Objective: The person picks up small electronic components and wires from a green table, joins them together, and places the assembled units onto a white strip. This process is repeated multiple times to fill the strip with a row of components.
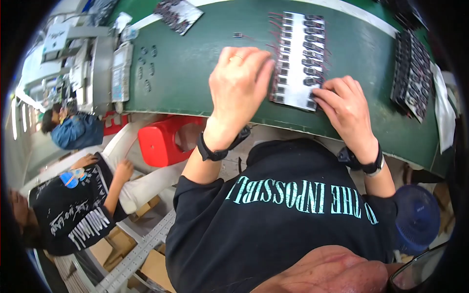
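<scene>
A white board (pixel 295 61) lies on the green table, with small black square parts in a column down each side and thin dark red wires sticking out past its edges. By its left edge, my left hand (pixel 239 75) is curled with thumb and fingers drawn together; what they hold, if anything, is hidden. My right hand (pixel 346 100) pinches at the board's near right corner, its fingertips beside a black square part (pixel 311 104). Whatever is between those fingertips is too small to name. Beyond my left hand lies one loose small part (pixel 238 35) with a red wire.
Several small dark parts (pixel 148 68) lie loose at the table's left. Another loaded board (pixel 178 14) sits at the far left, and stacked loaded boards (pixel 411 73) stand at the right. A red stool (pixel 163 140) is under the near edge. A co-worker (pixel 73 200) sits at the left.
</scene>
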`<state>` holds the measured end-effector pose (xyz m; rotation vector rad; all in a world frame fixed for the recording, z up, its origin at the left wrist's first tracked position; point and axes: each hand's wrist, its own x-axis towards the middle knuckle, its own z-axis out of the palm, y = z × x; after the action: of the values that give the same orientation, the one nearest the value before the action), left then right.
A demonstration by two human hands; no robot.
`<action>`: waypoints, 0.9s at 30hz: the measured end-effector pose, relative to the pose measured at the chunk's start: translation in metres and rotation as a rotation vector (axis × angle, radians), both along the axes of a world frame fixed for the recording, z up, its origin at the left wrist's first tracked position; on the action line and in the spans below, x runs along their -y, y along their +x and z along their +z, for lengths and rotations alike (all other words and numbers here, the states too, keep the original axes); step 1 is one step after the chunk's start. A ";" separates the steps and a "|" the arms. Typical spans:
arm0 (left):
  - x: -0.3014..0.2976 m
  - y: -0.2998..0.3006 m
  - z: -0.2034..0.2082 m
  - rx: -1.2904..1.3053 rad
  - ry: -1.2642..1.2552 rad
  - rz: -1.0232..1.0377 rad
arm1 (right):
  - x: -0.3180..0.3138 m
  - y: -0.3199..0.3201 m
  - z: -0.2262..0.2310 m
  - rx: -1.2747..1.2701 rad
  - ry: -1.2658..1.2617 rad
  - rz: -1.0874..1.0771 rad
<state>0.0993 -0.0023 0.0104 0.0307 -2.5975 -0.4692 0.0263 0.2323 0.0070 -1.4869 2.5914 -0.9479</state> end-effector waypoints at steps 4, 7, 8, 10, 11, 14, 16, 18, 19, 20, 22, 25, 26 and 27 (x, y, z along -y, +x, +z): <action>0.052 0.010 0.000 0.023 -0.107 0.213 | 0.005 0.001 0.003 0.021 0.033 0.023; 0.073 0.020 -0.002 0.107 -0.126 0.334 | 0.006 0.003 0.009 0.055 0.055 0.034; 0.078 0.023 -0.002 0.121 -0.139 0.361 | 0.007 0.003 0.012 0.084 0.067 0.034; 0.087 0.032 0.002 0.142 -0.165 0.427 | 0.004 0.006 0.018 0.102 0.063 0.064; 0.087 0.038 0.003 0.136 -0.186 0.473 | -0.001 0.006 0.020 0.095 0.091 0.062; 0.095 0.050 0.004 0.122 -0.169 0.536 | -0.024 0.002 0.028 0.108 0.067 0.025; 0.108 0.065 -0.007 0.082 -0.173 0.632 | -0.035 0.003 0.038 0.357 -0.047 -0.075; 0.128 0.084 -0.024 0.046 -0.184 0.695 | -0.047 -0.009 0.032 0.529 -0.206 -0.063; 0.147 0.098 -0.027 0.070 -0.245 0.805 | -0.045 -0.014 0.032 0.712 -0.345 -0.081; 0.167 0.111 -0.029 0.093 -0.303 0.912 | -0.040 -0.019 0.031 0.702 -0.357 -0.064; 0.183 0.117 -0.036 0.112 -0.353 1.016 | -0.036 -0.027 0.022 0.670 -0.438 -0.098; 0.193 0.119 -0.045 0.142 -0.389 0.846 | -0.031 -0.020 0.007 0.672 -0.495 -0.136; 0.195 0.119 -0.045 0.136 -0.386 0.845 | -0.030 -0.019 0.005 0.688 -0.504 -0.141; 0.196 0.120 -0.046 0.136 -0.368 0.822 | -0.030 -0.017 0.002 0.703 -0.512 -0.147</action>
<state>0.2194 -0.1982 -0.0359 0.9780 -2.4707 0.3136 0.0091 0.2619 0.0091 -0.7724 2.0310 -1.8438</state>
